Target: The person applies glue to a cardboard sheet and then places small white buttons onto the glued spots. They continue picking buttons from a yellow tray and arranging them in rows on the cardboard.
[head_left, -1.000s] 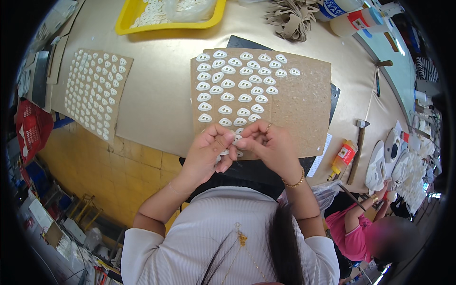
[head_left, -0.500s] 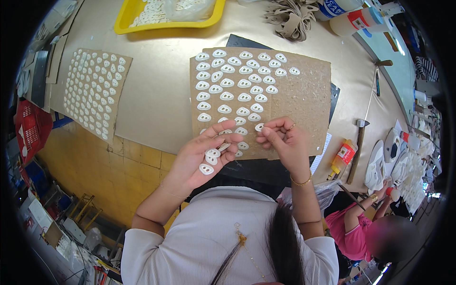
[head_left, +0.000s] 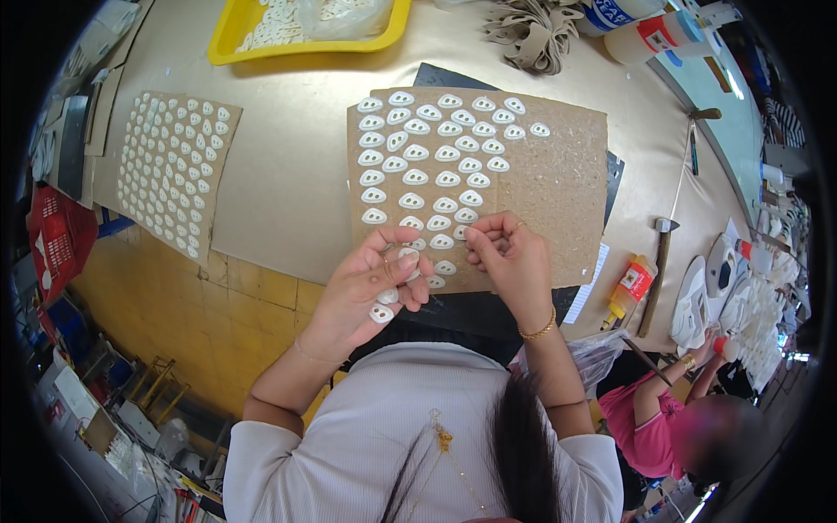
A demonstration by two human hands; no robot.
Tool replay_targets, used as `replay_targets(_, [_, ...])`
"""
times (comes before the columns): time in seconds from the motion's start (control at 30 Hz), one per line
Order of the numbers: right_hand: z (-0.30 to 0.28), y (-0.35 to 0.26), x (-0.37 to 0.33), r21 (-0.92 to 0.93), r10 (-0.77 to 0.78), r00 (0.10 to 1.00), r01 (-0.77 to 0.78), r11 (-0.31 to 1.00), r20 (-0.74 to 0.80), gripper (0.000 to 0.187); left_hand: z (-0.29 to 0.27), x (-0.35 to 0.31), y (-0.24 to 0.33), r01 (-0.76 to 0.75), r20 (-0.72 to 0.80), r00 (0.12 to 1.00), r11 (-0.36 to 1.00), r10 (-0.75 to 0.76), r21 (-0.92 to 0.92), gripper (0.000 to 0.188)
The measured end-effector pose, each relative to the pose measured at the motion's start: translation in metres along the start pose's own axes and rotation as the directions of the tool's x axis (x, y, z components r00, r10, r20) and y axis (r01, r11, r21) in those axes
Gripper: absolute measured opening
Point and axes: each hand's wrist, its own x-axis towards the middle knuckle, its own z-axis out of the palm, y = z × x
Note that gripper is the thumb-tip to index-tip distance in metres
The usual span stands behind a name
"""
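left hand (head_left: 370, 283) cups a few white oval pieces (head_left: 384, 307), right hand (head_left: 514, 261) pinches at the board's near edge. the cardboard sheet (head_left: 558, 183) on the worktop (head_left: 288, 174) looks roughly half filled with rows; its right side sits bare.

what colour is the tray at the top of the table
Yellow: the tray shows plainly in the head view, holding white pieces.

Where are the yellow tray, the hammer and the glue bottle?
yellow tray (head_left: 225, 44): head view, on its left rim.
hammer (head_left: 656, 275): head view, mid-handle, right of the cardboard.
glue bottle (head_left: 629, 286): head view, on its orange body, beside the hammer.
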Motion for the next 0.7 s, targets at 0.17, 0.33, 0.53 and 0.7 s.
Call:
replay_targets(0.17, [0.001,-0.001,0.0,-0.063,-0.023,0.999,0.021,0.998,-0.031,0.013,0.003,0.003,-0.001,0.009,-0.086,0.996,0.996,-0.001,0.093,0.02])
replay_targets(0.33, [0.002,0.004,0.002,-0.227,-0.114,0.993,0.102,0.968,-0.037,0.013,-0.009,0.008,-0.004,0.001,-0.045,0.999,0.993,0.005,0.117,0.025])
replay_targets(0.53, [-0.005,-0.01,-0.001,-0.488,-0.284,0.958,0.264,0.832,0.035,0.017,-0.004,0.009,-0.012,-0.056,-0.025,0.998,0.962,0.065,0.267,0.029])
replay_targets(0.7, [-0.008,-0.015,-0.011,0.275,0.028,0.885,-0.174,0.946,0.466,0.019,-0.004,0.009,-0.022,-0.179,0.056,0.983,0.879,0.172,0.443,0.04])
